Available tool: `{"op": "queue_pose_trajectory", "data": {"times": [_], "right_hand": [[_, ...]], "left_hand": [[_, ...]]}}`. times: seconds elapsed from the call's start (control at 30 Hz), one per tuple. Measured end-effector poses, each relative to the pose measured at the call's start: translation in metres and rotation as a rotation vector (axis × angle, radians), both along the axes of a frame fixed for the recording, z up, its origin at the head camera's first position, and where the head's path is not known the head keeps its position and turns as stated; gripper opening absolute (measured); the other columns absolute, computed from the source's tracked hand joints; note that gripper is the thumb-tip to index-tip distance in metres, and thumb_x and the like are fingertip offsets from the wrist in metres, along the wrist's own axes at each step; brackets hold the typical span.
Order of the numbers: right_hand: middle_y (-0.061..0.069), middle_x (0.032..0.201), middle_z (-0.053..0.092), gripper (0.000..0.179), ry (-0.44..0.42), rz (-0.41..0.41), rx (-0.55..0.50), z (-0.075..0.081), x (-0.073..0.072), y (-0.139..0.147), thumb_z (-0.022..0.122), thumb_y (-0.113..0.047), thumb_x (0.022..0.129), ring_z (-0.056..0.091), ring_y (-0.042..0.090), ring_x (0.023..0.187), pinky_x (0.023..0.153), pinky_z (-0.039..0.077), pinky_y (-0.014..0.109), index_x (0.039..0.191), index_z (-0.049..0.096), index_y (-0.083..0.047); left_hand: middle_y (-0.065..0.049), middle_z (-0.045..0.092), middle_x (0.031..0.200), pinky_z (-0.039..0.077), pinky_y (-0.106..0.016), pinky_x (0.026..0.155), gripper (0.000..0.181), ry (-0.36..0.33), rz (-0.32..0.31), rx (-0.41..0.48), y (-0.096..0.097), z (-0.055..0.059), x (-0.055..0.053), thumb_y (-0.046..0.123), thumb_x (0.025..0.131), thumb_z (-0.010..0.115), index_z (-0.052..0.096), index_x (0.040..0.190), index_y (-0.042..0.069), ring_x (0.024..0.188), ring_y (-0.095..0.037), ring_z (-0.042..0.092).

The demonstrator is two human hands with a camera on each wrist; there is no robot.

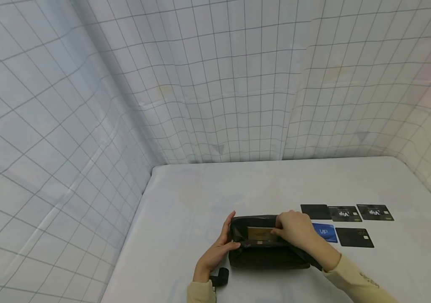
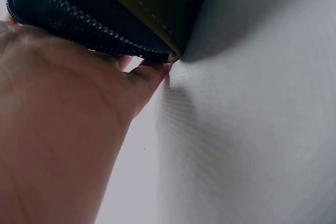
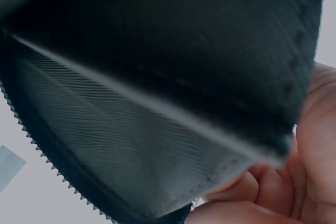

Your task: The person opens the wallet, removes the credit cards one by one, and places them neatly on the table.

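Note:
A black zip-around wallet stands unzipped on the table, its mouth facing up in the head view. Inside it a gold card shows behind the front edge. My left hand grips the wallet's left end, thumb over the front edge and fingers along the outer side. At the right end my right hand holds the back panel, its thumb reaching over the opening beside the gold card. The right wrist view shows curled fingers at a corner of the dark ribbed lining. Zipper teeth run above the left palm.
Right of the wallet lie several cards: a plain black card, black VIP cards, a blue VIP card and another black card. White gridded cloth hangs around the white table.

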State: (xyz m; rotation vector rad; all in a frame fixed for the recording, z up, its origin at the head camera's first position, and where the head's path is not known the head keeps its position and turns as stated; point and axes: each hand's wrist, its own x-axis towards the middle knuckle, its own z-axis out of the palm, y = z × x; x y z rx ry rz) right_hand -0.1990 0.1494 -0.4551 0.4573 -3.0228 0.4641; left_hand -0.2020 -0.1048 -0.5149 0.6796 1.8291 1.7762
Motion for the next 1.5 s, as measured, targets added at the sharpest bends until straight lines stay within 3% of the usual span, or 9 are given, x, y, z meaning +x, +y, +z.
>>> {"op": "queue_pose_trajectory", "data": {"times": [0.57, 0.77, 0.97, 1.1, 1.27, 1.5], "right_hand": [[-0.013, 0.059, 0.061, 0.015, 0.052, -0.057, -0.087, -0.014, -0.002, 0.001, 0.079, -0.030, 0.070, 0.051, 0.004, 0.052, 0.044, 0.038, 0.024, 0.065, 0.067, -0.022], [-0.011, 0.060, 0.063, 0.018, 0.122, -0.065, -0.095, -0.020, -0.001, 0.001, 0.082, -0.031, 0.065, 0.055, 0.005, 0.053, 0.043, 0.039, 0.023, 0.066, 0.067, -0.021], [-0.011, 0.057, 0.063, 0.023, 0.196, -0.086, -0.076, -0.026, -0.001, 0.000, 0.084, -0.036, 0.061, 0.051, 0.002, 0.047, 0.040, 0.035, 0.020, 0.064, 0.065, -0.023], [-0.012, 0.057, 0.062, 0.025, 0.208, -0.104, -0.067, -0.027, -0.002, -0.001, 0.084, -0.038, 0.061, 0.048, 0.002, 0.046, 0.039, 0.033, 0.021, 0.062, 0.063, -0.024], [-0.011, 0.057, 0.062, 0.025, 0.194, -0.127, -0.077, -0.029, 0.000, -0.003, 0.084, -0.037, 0.061, 0.048, 0.003, 0.046, 0.039, 0.033, 0.022, 0.062, 0.063, -0.024], [-0.011, 0.057, 0.062, 0.024, 0.198, -0.139, -0.089, -0.031, 0.001, -0.003, 0.085, -0.034, 0.061, 0.048, 0.003, 0.046, 0.039, 0.033, 0.021, 0.062, 0.063, -0.024]], "left_hand": [[0.001, -0.025, 0.152, -0.005, -0.061, 0.108, 0.077, -0.018, -0.014, 0.022, -0.001, 0.001, 0.000, 0.004, 0.096, 0.044, -0.002, 0.148, 0.038, 0.138, -0.026, -0.023], [0.004, -0.025, 0.152, -0.005, -0.060, 0.108, 0.079, -0.017, -0.015, 0.018, -0.001, -0.001, -0.001, 0.003, 0.096, 0.045, -0.004, 0.148, 0.037, 0.138, -0.026, -0.024], [0.003, -0.025, 0.152, -0.005, -0.061, 0.107, 0.079, -0.012, -0.007, 0.010, -0.001, -0.001, -0.001, 0.004, 0.096, 0.045, -0.005, 0.148, 0.034, 0.138, -0.026, -0.023], [0.005, -0.023, 0.152, -0.005, -0.062, 0.107, 0.078, -0.008, -0.004, 0.006, -0.001, 0.001, 0.000, 0.004, 0.096, 0.045, -0.006, 0.149, 0.031, 0.138, -0.026, -0.023], [0.004, -0.023, 0.152, -0.005, -0.062, 0.107, 0.078, -0.017, 0.002, 0.010, -0.001, 0.002, 0.002, 0.005, 0.096, 0.046, -0.004, 0.149, 0.035, 0.138, -0.027, -0.022], [0.007, -0.022, 0.152, -0.006, -0.061, 0.107, 0.079, -0.004, 0.006, 0.034, 0.000, -0.015, -0.003, 0.005, 0.095, 0.046, -0.003, 0.148, 0.036, 0.138, -0.024, -0.022]]}}
